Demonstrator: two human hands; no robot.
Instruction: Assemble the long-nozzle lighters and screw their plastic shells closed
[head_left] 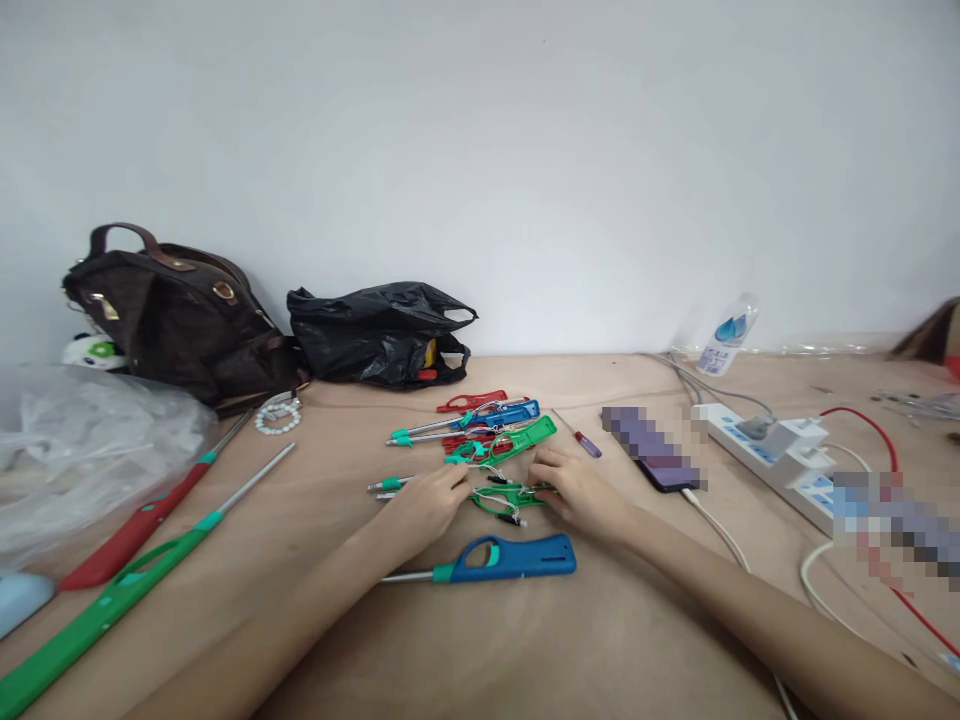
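My left hand (pixel 435 500) is closed at the tube end of a green long-nosed lighter (pixel 513 494), whose casing is open with white wires and a small black part showing. On the handle end of that lighter, my right hand (pixel 574 492) has its fingers curled. The fingertips of both hands are partly hidden. Just beyond lie more opened lighters: a green one (pixel 529 441), a blue one (pixel 519 414) and a red one (pixel 472 402). A closed blue lighter (pixel 517 558) rests nearer to me, its tube pointing left.
A purple-handled screwdriver (pixel 589 446) and a phone (pixel 652 450) on a cable lie right, near a power strip (pixel 765 465). Left are a closed red lighter (pixel 142 530), another green lighter (pixel 127 600) and a bracelet (pixel 277 416). Bags (pixel 367 330) and a bottle (pixel 727 335) stand behind.
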